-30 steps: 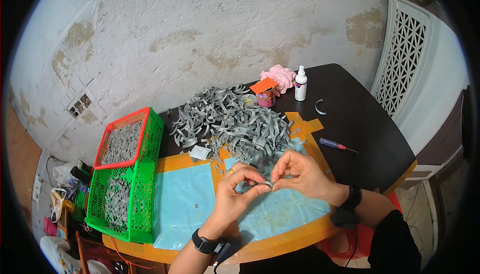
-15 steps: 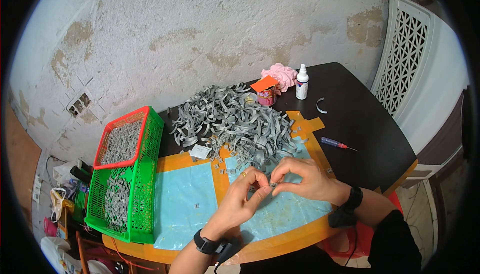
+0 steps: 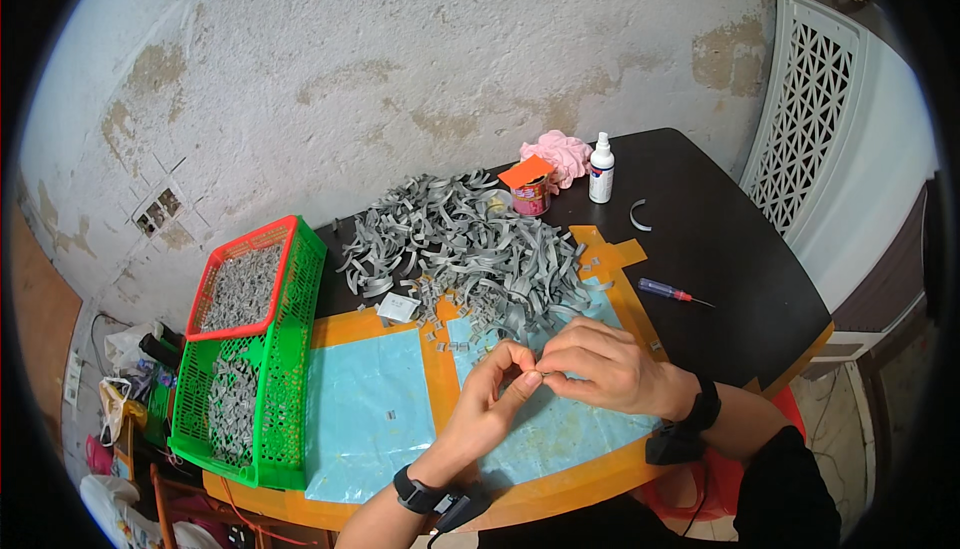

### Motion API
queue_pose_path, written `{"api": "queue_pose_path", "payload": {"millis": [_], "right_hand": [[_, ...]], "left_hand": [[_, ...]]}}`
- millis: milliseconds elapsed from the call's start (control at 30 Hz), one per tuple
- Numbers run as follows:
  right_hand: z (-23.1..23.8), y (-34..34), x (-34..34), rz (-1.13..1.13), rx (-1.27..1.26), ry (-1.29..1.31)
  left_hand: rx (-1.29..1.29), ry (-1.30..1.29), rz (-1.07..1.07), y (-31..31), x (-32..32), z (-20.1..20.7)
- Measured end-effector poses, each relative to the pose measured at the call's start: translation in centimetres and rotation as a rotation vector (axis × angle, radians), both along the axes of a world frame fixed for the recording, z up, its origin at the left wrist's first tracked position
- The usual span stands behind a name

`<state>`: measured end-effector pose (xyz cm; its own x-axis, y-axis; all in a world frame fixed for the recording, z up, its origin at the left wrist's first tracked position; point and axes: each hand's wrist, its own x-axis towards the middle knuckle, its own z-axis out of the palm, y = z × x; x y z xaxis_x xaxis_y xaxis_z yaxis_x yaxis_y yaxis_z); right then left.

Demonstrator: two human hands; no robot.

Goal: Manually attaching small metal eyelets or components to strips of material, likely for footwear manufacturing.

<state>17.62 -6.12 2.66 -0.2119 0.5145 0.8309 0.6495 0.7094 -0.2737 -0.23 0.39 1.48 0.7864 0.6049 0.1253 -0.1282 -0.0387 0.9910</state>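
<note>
My left hand [image 3: 490,389] and my right hand [image 3: 612,367] meet over the blue sheet [image 3: 370,399], fingertips pinched together. Between them is something tiny, mostly covered by the fingers; its kind cannot be made out. Just beyond the hands rises a heap of grey curved strips [image 3: 455,239]. Small grey clip-like pieces [image 3: 455,347] lie scattered along the heap's near edge, left of my fingers. One such piece [image 3: 391,415] rests alone on the blue sheet further left.
At left a green basket [image 3: 283,389] holds small grey pieces, and a red basket [image 3: 235,331] with more sits on its far end. A screwdriver [image 3: 662,290], a single curved strip [image 3: 636,217], a spray bottle [image 3: 601,171], a tin [image 3: 530,198] and pink cloth [image 3: 563,154] stand or lie right and behind.
The fingers of my right hand have curled in closer, and its back has turned more toward view. Both hands stay in nearly the same spot, fingertips touching.
</note>
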Motion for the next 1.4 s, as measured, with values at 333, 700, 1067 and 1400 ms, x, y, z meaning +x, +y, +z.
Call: {"api": "queue_pose_path", "payload": {"millis": [333,700,1067,1400], "right_hand": [[0.1,0.0,-0.1,0.009,0.070,0.049],[0.2,0.0,0.0,-0.034,0.077,-0.005],[0.6,0.0,0.3,0.014,0.085,0.032],[0.3,-0.1,0.4,0.007,0.073,-0.046]], "left_hand": [[-0.325,-0.113,-0.119,-0.3,0.1,0.0],[-0.266,-0.134,-0.038,-0.3,0.3,-0.2],[-0.215,-0.306,0.026,0.6,0.3,-0.4],[0.012,-0.085,0.116,0.7,0.1,-0.7]]}}
